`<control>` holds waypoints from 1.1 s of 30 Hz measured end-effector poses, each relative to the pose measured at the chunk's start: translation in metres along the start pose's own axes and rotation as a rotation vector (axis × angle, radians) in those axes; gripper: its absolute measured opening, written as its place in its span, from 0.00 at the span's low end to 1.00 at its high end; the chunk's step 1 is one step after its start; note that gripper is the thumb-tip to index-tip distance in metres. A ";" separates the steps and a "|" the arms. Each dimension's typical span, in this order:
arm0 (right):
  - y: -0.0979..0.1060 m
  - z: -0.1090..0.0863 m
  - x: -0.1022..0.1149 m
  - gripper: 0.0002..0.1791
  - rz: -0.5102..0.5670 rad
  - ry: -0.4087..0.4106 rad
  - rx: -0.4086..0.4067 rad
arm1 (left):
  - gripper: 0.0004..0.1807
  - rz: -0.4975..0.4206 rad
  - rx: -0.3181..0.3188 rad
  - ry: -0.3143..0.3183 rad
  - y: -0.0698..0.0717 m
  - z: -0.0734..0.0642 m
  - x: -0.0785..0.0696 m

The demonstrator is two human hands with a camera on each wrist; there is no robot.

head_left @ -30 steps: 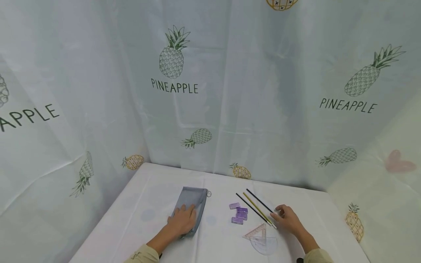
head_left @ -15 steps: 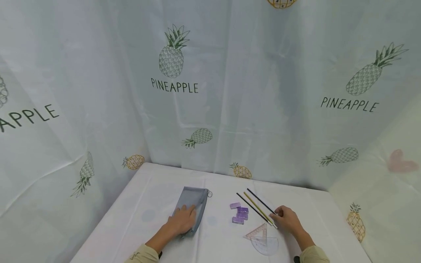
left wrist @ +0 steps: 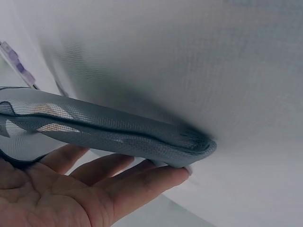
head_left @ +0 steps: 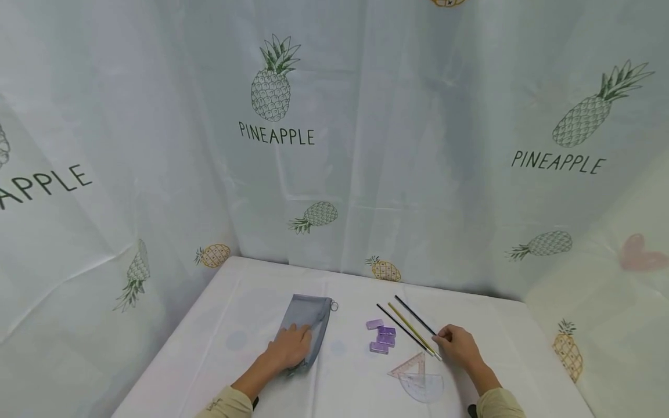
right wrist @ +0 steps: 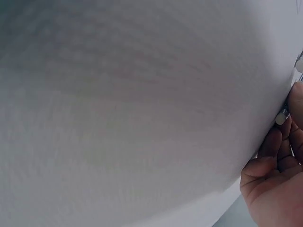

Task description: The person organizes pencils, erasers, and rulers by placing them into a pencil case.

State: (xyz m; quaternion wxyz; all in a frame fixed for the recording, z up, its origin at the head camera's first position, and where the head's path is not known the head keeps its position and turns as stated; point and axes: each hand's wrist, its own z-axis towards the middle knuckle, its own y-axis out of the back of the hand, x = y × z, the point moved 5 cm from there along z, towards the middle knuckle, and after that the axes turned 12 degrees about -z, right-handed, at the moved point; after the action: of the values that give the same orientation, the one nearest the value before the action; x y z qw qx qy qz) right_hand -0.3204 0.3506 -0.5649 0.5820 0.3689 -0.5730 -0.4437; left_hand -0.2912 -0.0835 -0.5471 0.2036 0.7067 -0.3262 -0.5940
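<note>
A grey mesh zip pouch (head_left: 313,307) lies on the white table, its ring at the far corner. My left hand (head_left: 290,346) rests on the pouch; in the left wrist view its fingers (left wrist: 142,184) are fairly straight against the mesh. At the right, my right hand (head_left: 460,346) pinches the near end of a dark pencil (head_left: 414,314) between thumb and fingertips. In the right wrist view that pencil's round end (right wrist: 281,118) shows at the fingertips. A yellow pencil (head_left: 407,325) and another dark pencil (head_left: 399,327) lie alongside.
Several purple erasers (head_left: 385,341) sit between the pouch and the pencils. Nearer the front, a clear set square (head_left: 413,366) overlaps a clear protractor (head_left: 425,389). A pineapple-printed curtain (head_left: 418,174) hangs behind the table's far edge.
My right thumb and fingers, apart a second ago, have come together on the dark pencil's near end. The left hand stays on the pouch.
</note>
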 end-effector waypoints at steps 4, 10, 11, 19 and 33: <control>0.000 0.001 0.000 0.08 -0.010 0.022 -0.001 | 0.28 0.013 -0.005 -0.003 -0.001 0.000 0.000; -0.001 0.002 0.000 0.08 -0.031 0.045 -0.010 | 0.28 0.003 -0.011 -0.024 -0.001 -0.002 -0.001; -0.001 0.001 0.000 0.08 -0.033 0.045 -0.012 | 0.28 0.000 -0.012 -0.023 -0.001 -0.002 -0.001; 0.001 -0.002 0.000 0.09 -0.026 0.039 0.003 | 0.29 -0.034 0.008 -0.008 -0.001 0.000 0.001; 0.006 -0.008 0.002 0.10 -0.023 -0.021 -0.003 | 0.28 -0.033 -0.063 -0.043 0.001 -0.004 0.000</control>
State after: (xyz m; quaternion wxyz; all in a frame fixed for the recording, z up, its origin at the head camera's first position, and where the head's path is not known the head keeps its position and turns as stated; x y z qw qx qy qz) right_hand -0.3117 0.3504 -0.5590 0.5715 0.3700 -0.5742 -0.4548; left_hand -0.2874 -0.0845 -0.5454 0.2090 0.6922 -0.2999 -0.6222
